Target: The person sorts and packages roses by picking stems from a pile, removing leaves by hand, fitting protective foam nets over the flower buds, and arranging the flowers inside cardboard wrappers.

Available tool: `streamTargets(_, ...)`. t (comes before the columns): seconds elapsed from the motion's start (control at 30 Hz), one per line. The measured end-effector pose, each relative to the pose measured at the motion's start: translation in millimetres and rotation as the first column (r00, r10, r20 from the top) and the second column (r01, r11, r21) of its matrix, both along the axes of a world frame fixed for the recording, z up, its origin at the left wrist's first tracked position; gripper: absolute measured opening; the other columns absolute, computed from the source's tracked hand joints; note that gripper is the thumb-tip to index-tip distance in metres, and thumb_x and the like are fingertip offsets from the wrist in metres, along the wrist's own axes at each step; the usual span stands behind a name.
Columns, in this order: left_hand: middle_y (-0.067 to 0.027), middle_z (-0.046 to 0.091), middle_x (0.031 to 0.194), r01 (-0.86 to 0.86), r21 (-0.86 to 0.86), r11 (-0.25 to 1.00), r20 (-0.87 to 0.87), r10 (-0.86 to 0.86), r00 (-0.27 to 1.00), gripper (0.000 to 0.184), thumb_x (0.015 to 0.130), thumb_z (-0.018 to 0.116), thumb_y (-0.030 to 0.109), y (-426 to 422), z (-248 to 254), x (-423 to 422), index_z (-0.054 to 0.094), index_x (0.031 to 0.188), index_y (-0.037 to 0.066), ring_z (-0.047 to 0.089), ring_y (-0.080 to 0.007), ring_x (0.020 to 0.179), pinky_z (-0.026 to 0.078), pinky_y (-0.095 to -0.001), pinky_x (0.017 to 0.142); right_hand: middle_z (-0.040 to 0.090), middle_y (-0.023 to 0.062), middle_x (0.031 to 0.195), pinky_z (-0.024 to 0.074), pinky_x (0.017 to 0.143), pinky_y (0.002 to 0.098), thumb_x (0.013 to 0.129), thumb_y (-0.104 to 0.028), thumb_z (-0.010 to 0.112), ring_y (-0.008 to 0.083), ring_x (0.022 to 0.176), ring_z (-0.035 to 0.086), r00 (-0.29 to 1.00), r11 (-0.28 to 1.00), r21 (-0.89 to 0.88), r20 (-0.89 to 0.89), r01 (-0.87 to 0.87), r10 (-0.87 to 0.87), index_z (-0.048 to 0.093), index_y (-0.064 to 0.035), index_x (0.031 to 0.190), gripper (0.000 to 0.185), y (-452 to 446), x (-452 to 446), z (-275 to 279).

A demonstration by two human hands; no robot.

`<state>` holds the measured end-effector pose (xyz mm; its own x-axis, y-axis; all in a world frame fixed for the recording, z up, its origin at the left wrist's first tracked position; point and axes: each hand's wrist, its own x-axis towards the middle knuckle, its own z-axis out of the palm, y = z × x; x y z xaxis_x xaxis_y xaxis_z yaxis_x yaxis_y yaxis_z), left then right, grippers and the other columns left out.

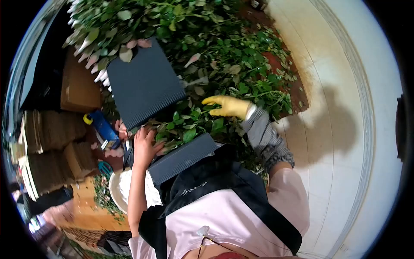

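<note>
My left hand [145, 147] is bare and lies with its fingers spread at the left end of a gap between two dark grey corrugated pieces. The larger piece [144, 82] is beyond the hand, and the narrower piece [184, 159] is close to my body. Green leafy stems [187, 125] fill the gap. My right hand [227, 106], in a yellow glove, reaches over the leaves from the right, thumb and fingers apart, with nothing visibly held. Pale pink flower buds [91, 60] line the left edge of the leafy pile.
Stacked brown cardboard [54, 129] stands at the left, below a cardboard box [79, 84]. A blue and yellow tool [102, 128], teal scissors [105, 167] and a round white-lined container [118, 190] are near my left arm. Pale floor tiles [319, 190] extend at the right.
</note>
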<state>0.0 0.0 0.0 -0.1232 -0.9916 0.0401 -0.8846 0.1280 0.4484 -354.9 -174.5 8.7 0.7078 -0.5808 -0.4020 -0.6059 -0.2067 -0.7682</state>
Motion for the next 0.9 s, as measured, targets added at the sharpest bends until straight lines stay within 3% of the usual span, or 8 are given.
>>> streamTargets(0.07,-0.0174,0.057,0.124,-0.023,-0.012,1.0,0.064,0.024,0.998,0.046,0.068,0.083,0.022,6,8,25,0.063,0.103,0.0,0.053,-0.0386,0.113,0.042,-0.0489,0.098,0.064,0.0029,0.124,0.0493,0.098,0.038,0.095,-0.029,0.069,0.0201,0.114,0.06,0.96,0.918,0.339,0.112,0.207,-0.258,0.051,-0.0161,0.144,0.053,-21,15,3)
streamTargets(0.17,-0.0175,0.057,0.126,-0.104,-0.039,0.994,-0.027,0.103,0.994,0.046,0.071,0.082,0.02,8,-20,-27,0.064,0.108,0.0,0.052,-0.0386,0.116,0.039,-0.0497,0.101,0.067,0.0134,0.123,0.0526,0.094,0.0374,0.092,-0.02,0.067,0.0277,0.111,0.064,0.949,0.85,-0.472,-0.083,0.233,-0.306,0.059,-0.0082,0.134,0.044,-68,-47,7)
streamTargets(0.23,-0.0178,0.057,0.126,-0.088,-0.05,0.995,-0.028,0.086,0.996,0.047,0.071,0.081,0.02,12,-22,-18,0.064,0.11,0.0,0.052,-0.0385,0.117,0.039,-0.0498,0.102,0.068,0.0162,0.12,0.0524,0.094,0.0385,0.088,-0.012,0.062,0.0311,0.109,0.065,0.784,0.799,-0.594,-0.539,-0.094,-0.309,0.064,-0.006,0.126,0.039,-84,-38,-30)
streamTargets(0.47,-0.0201,0.057,0.125,-0.035,-0.108,0.994,0.003,0.035,0.999,0.048,0.071,0.083,0.021,8,-16,-20,0.064,0.11,0.0,0.052,-0.0388,0.119,0.038,-0.0502,0.104,0.069,0.0131,0.087,0.0534,0.075,0.0442,0.069,-0.007,0.077,0.0337,0.084,0.066,0.915,0.448,-0.894,-0.178,0.003,-0.363,0.067,-0.007,0.107,0.04,-69,-40,-39)
streamTargets(0.6,-0.0209,0.056,0.127,-0.062,-0.071,0.996,-0.009,0.061,0.998,0.043,0.071,0.084,0.023,9,-22,-16,0.064,0.101,-0.001,0.051,-0.0393,0.122,0.037,-0.0495,0.105,0.068,0.0109,0.09,0.0489,0.091,0.0434,0.068,-0.011,0.08,0.0311,0.094,0.065,0.821,0.103,-0.991,0.012,0.086,-0.571,0.063,-0.0085,0.117,0.052,-44,-39,35)
streamTargets(0.7,-0.0211,0.056,0.127,-0.068,-0.041,0.997,-0.055,0.066,0.996,0.045,0.072,0.083,0.024,9,-24,-18,0.064,0.106,0.0,0.051,-0.0377,0.123,0.037,-0.0492,0.106,0.068,0.0144,0.096,0.0526,0.086,0.0438,0.074,-0.01,0.076,0.0335,0.096,0.065,0.774,0.447,-0.892,-0.243,0.058,-0.585,0.064,-0.0081,0.123,0.051,-55,-84,-6)
streamTargets(0.83,-0.0203,0.056,0.127,-0.076,-0.087,0.993,-0.037,0.073,0.997,0.048,0.073,0.082,0.024,11,-25,-21,0.064,0.11,0.001,0.051,-0.0368,0.123,0.037,-0.0488,0.106,0.068,0.0211,0.111,0.0532,0.09,0.0446,0.078,-0.011,0.077,0.0366,0.104,0.065,0.822,0.516,-0.756,0.052,0.404,-0.567,0.06,-0.0076,0.133,0.058,-54,-89,5)
streamTargets(0.9,-0.0188,0.056,0.126,-0.067,-0.073,0.995,-0.049,0.064,0.997,0.049,0.073,0.082,0.024,10,-29,-15,0.064,0.114,0.003,0.051,-0.0364,0.122,0.037,-0.0489,0.106,0.066,0.0189,0.117,0.0534,0.088,0.0394,0.083,-0.017,0.077,0.0308,0.103,0.066,0.836,0.712,-0.588,-0.109,0.383,-0.539,0.054,-0.0075,0.14,0.062,-55,-97,16)
